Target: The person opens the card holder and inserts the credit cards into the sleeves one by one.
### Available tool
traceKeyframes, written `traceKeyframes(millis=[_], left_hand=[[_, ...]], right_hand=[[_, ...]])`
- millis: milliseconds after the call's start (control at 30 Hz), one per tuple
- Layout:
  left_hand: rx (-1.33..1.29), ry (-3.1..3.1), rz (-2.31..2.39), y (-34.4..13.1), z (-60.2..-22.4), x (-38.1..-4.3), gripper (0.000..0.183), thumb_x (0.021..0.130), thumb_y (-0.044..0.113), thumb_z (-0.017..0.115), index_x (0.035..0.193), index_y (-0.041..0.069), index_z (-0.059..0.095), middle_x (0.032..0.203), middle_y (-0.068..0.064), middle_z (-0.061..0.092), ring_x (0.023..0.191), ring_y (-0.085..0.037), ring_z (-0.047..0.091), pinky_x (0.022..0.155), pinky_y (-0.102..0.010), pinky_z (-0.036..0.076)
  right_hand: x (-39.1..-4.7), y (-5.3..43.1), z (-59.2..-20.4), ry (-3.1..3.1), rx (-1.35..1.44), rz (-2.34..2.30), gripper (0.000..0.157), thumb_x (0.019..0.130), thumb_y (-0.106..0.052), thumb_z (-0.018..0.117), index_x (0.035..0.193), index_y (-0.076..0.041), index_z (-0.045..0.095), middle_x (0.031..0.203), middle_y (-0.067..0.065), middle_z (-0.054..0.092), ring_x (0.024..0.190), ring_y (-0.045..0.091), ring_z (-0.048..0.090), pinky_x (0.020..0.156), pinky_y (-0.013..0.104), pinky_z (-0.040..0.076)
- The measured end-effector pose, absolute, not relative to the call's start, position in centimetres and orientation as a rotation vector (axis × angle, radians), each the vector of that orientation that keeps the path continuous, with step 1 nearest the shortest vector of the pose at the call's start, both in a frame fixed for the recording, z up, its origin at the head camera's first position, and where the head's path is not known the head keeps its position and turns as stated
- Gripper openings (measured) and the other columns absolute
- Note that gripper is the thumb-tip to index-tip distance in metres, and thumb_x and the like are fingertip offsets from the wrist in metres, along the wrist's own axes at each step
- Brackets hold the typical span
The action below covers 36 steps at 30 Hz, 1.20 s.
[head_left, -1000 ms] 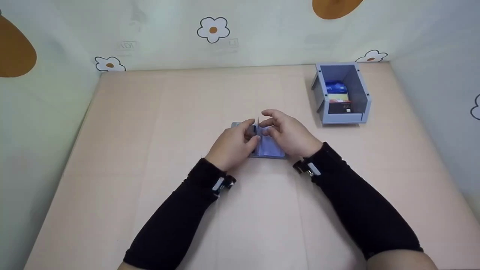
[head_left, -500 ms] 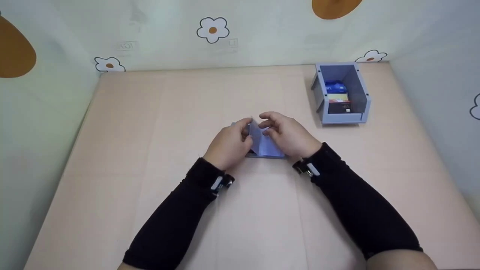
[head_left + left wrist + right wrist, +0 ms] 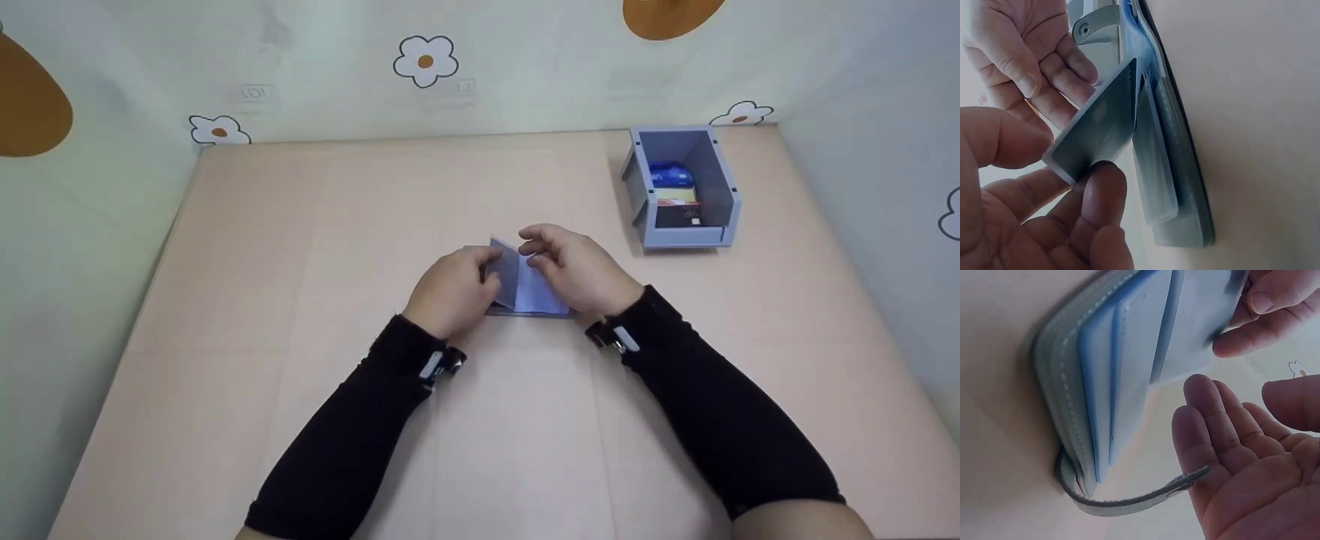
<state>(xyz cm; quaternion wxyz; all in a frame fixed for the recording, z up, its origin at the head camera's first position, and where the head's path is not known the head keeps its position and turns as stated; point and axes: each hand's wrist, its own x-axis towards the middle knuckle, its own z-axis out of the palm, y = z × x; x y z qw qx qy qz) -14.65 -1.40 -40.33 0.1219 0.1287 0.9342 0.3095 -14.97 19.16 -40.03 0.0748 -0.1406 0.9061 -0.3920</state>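
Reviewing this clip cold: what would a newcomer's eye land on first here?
Probably the open card holder in the middle of the table, where the left hand holds up a card sleeve and the right hand hovers on its other side. Next, the grey-blue storage bin toward the far right, with a blue card and a black card inside.

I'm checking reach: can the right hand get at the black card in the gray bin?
Probably yes: the right hand appears to hold nothing, the gray bin is open-topped, and nothing covers the black card near its front.
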Motion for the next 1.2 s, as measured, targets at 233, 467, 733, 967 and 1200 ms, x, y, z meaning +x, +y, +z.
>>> traceKeyframes(millis=[233, 467, 733, 967, 1200], left_hand=[[0.347, 2.736, 0.863, -1.7, -40.5, -14.8, 0.045, 0.102, 0.025, 0.058, 0.144, 0.01, 0.064, 0.146, -0.009, 0.065, 0.138, -0.024, 0.059, 0.116, -0.043, 0.047], [0.322, 2.743, 0.807, -2.0, -40.4, -14.9, 0.045, 0.103, 0.027, 0.059, 0.144, 0.011, 0.064, 0.144, -0.012, 0.065, 0.137, -0.026, 0.059, 0.116, -0.044, 0.047], [0.296, 2.734, 0.776, -2.3, -40.3, -15.0, 0.042, 0.102, 0.027, 0.06, 0.14, 0.012, 0.068, 0.135, -0.011, 0.07, 0.116, -0.023, 0.067, 0.102, -0.043, 0.055], [0.32, 2.75, 0.765, -2.4, -40.5, -15.1, 0.036, 0.101, 0.025, 0.059, 0.132, 0.012, 0.074, 0.13, -0.009, 0.073, 0.116, -0.024, 0.069, 0.102, -0.044, 0.056], [0.306, 2.757, 0.746, -2.4, -40.6, -15.1, 0.033, 0.1, 0.026, 0.06, 0.123, 0.013, 0.078, 0.121, -0.009, 0.074, 0.106, -0.023, 0.069, 0.094, -0.043, 0.058]], right_hand=[[-14.9, 19.2, -39.9, 2.719, -0.4, -1.162, 0.039, 0.106, -0.008, 0.058, 0.145, -0.003, 0.059, 0.128, 0.012, 0.074, 0.124, 0.028, 0.069, 0.109, 0.046, 0.052], [-14.9, 19.1, -39.8, 2.726, -0.398, -1.154, 0.037, 0.106, -0.009, 0.057, 0.143, -0.003, 0.06, 0.129, 0.012, 0.074, 0.125, 0.027, 0.069, 0.11, 0.045, 0.052], [-15.0, 19.4, -39.5, 2.728, -0.396, -1.149, 0.038, 0.107, -0.01, 0.056, 0.144, -0.003, 0.059, 0.132, 0.013, 0.072, 0.127, 0.028, 0.067, 0.11, 0.046, 0.052], [-15.2, 21.3, -38.2, 2.731, -0.363, -1.252, 0.038, 0.106, -0.006, 0.056, 0.144, -0.001, 0.059, 0.135, 0.015, 0.071, 0.125, 0.029, 0.067, 0.106, 0.045, 0.054], [-15.7, 26.0, -35.5, 2.816, -0.192, -1.198, 0.035, 0.106, -0.008, 0.057, 0.141, -0.002, 0.061, 0.133, 0.018, 0.069, 0.122, 0.031, 0.066, 0.105, 0.045, 0.054]])
